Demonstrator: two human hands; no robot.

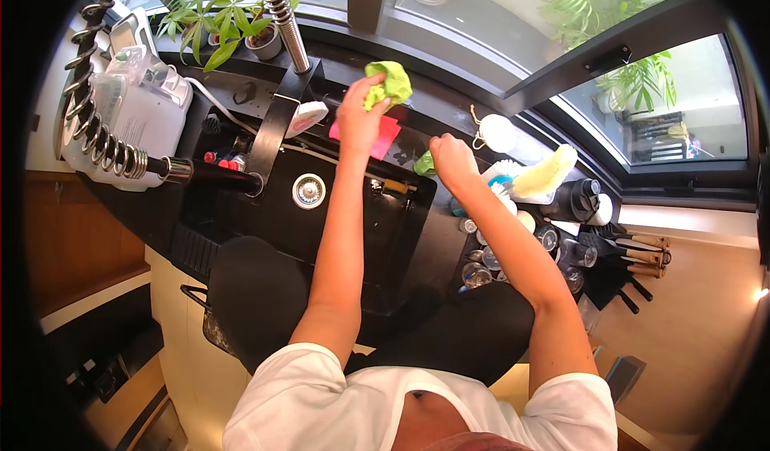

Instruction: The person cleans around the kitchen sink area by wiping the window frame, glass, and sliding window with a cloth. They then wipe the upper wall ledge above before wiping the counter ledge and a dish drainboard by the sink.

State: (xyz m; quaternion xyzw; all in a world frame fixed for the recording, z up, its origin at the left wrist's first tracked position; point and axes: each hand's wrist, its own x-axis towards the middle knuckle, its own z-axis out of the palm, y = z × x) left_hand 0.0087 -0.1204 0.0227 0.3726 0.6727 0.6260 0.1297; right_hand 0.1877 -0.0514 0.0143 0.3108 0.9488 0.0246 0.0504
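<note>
My left hand (361, 118) is closed on a crumpled yellow-green cloth (391, 84) above the counter behind the sink. Bright pink cloths (385, 137) lie at the sink's back edge, just below that hand. To the right, my right hand (454, 162) is closed, and a piece of green cloth (424, 163) shows at its fingers near the sink's back right corner. How much of it is inside the fist is hidden. Beneath my arms is the black sink (361, 234) with a round metal drain (309, 191).
A spring-hose faucet (267, 142) rises left of the drain, beside a white plastic appliance (144, 106). Right of my right hand stand a white container (498, 133), a yellow fluffy duster (545, 172), several jars (476, 275) and a knife block (607, 271). Potted plants (263, 42) line the window.
</note>
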